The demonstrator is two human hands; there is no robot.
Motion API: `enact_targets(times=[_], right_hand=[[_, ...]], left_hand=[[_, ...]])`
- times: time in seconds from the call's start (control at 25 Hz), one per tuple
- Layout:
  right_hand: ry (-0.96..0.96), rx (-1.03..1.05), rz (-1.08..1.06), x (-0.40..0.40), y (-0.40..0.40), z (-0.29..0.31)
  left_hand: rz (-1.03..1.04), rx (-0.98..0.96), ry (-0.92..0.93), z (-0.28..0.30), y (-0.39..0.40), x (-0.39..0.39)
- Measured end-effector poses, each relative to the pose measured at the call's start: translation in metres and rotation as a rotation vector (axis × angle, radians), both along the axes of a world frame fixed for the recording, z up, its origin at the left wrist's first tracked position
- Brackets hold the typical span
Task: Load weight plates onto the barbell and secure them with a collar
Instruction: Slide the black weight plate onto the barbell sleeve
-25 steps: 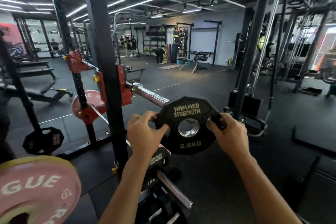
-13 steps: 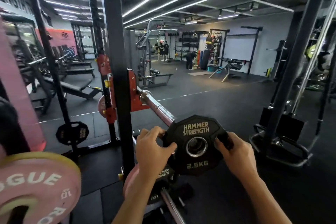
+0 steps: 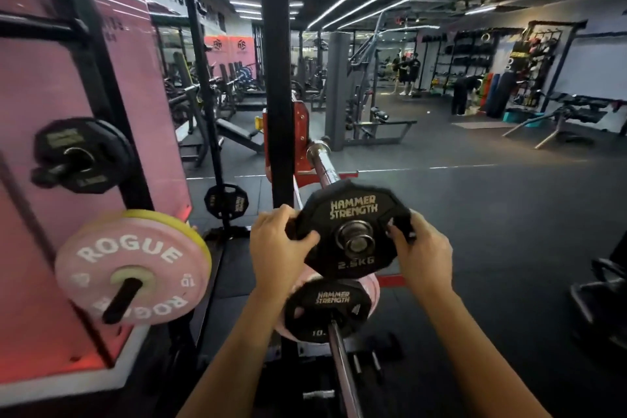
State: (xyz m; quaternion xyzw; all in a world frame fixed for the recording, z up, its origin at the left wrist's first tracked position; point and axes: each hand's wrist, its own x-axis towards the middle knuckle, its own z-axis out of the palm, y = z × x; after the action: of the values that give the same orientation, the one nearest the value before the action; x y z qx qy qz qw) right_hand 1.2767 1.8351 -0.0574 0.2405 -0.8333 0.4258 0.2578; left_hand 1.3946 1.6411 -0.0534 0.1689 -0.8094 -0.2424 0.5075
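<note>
Hands hold one small black plate (image 3: 353, 229) marked 2.5KG: the left hand (image 3: 276, 244) grips its left edge with curled fingers, the right hand (image 3: 422, 253) grips its right edge. The plate's hole sits on the end of the barbell sleeve (image 3: 324, 164), which runs back to the red hook of the rack upright (image 3: 276, 78). Below it hangs another black plate (image 3: 325, 310); at the left a pink Rogue plate (image 3: 132, 268) is stored on a peg.
</note>
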Motion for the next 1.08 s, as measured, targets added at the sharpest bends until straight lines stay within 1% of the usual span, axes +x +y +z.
enact_targets(times=[0.12, 0.2, 0.32, 0.48, 0.6, 0.72, 0.88, 1.0, 1.08], right_hand=[[-0.052, 0.111, 0.117, -0.020, 0.002, 0.009], [-0.068, 0.160, 0.128, -0.030, 0.012, 0.004], [-0.084, 0.164, 0.110, -0.034, 0.016, -0.002], [-0.003, 0.128, 0.136, -0.033, -0.004, 0.004], [-0.007, 0.092, 0.143, -0.040, -0.018, 0.004], [-0.007, 0.059, 0.118, -0.056, -0.035, 0.002], [-0.001, 0.048, 0.090, -0.087, -0.066, 0.004], [-0.003, 0.088, 0.065, -0.119, -0.089, 0.008], [-0.009, 0.127, 0.042, -0.146, -0.107, 0.015]], left_hand=[[0.004, 0.052, -0.103, 0.000, -0.002, 0.000], [-0.028, 0.034, -0.125, -0.006, -0.003, 0.005], [0.007, 0.022, -0.111, -0.004, -0.001, 0.007], [0.106, -0.001, -0.073, 0.002, 0.001, -0.001], [0.155, -0.001, -0.076, 0.002, -0.009, -0.010], [0.185, 0.041, -0.098, 0.001, -0.025, -0.030], [0.178, 0.071, -0.060, -0.005, -0.059, -0.068], [0.184, 0.090, -0.044, -0.005, -0.090, -0.103], [0.183, 0.070, -0.025, -0.002, -0.113, -0.129]])
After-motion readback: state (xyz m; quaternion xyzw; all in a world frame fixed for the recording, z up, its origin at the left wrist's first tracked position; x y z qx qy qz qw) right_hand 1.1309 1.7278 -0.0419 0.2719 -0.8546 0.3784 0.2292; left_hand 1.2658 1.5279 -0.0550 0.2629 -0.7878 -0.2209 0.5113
